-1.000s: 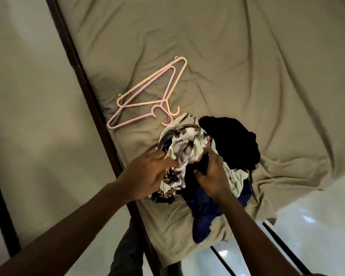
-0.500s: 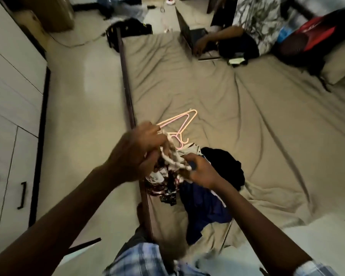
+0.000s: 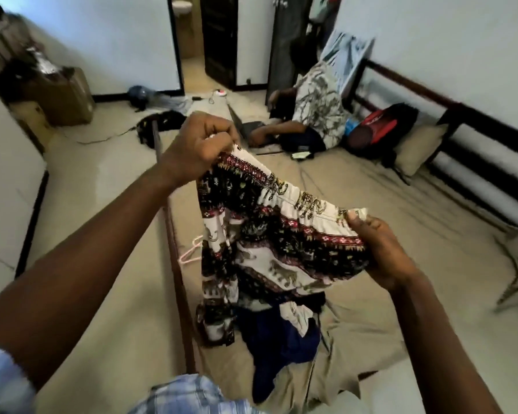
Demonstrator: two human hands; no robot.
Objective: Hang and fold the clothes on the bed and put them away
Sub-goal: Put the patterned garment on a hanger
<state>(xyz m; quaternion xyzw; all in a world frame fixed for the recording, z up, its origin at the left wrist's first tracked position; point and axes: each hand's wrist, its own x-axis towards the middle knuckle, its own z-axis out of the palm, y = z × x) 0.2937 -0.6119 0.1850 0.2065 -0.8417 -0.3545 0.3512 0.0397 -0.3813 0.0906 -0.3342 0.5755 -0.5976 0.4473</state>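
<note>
My left hand (image 3: 201,144) and right hand (image 3: 380,252) each pinch the elephant-print trousers (image 3: 266,249) at the waistband, lifted above the bed (image 3: 416,234). Next, I judge, they need laying flat for folding.

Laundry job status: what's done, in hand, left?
Done: nothing visibly folded or hung yet. In hand: left hand and right hand each pinch the waistband of the patterned garment, held spread above the bed. Left: that one, plus the dark blue clothes piled below it; the pink hanger lies unused.
</note>
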